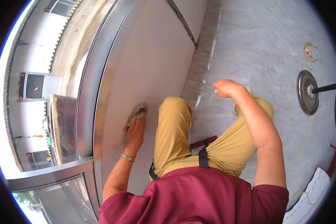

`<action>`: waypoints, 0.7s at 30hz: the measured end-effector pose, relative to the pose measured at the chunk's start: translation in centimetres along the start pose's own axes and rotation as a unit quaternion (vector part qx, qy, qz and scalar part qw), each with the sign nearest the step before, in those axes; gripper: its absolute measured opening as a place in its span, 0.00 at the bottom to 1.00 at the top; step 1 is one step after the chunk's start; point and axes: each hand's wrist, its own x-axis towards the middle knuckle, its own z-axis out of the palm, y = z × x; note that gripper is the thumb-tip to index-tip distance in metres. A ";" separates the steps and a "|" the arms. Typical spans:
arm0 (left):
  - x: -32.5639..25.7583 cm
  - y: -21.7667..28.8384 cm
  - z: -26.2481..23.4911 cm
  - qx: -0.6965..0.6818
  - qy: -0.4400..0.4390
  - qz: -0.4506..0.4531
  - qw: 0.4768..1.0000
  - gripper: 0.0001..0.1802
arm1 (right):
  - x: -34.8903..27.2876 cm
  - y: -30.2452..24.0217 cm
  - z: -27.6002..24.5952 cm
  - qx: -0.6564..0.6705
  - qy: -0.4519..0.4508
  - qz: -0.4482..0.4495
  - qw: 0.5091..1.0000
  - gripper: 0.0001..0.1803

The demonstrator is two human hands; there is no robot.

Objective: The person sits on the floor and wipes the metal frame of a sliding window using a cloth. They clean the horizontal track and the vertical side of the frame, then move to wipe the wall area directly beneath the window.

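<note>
My left hand (135,133) presses a crumpled, dirty grey-beige cloth (140,111) against the pale wall panel (145,56) at my left. Its fingers lie over the lower part of the cloth, and a bracelet (127,158) circles that wrist. My right hand (226,88) hangs in front of my right knee, above the grey floor. The fingers of this hand are loosely curled together, with nothing seen in them. My right forearm passes over my tan-trousered right leg (235,145).
A metal-framed window (100,74) edges the panel's left, with buildings beyond. Under me shows a dark red seat edge (203,142). At right stand a round metal base with a pole (308,92) and a yellow cord with an orange piece (309,52) on the floor (250,41).
</note>
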 end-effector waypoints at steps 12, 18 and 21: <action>-17.7 -2.6 -3.8 0.093 0.114 -0.273 0.951 0.27 | 1.7 -2.1 1.0 -0.034 -0.019 -0.009 0.999 0.19; -11.7 -7.4 -8.9 -0.035 0.205 -0.298 0.932 0.38 | 1.2 -2.6 1.5 -0.031 -0.009 -0.002 0.999 0.18; -8.6 -8.9 -9.7 -0.079 0.197 -0.301 0.930 0.42 | 1.8 -2.2 1.8 -0.040 -0.004 -0.011 0.999 0.16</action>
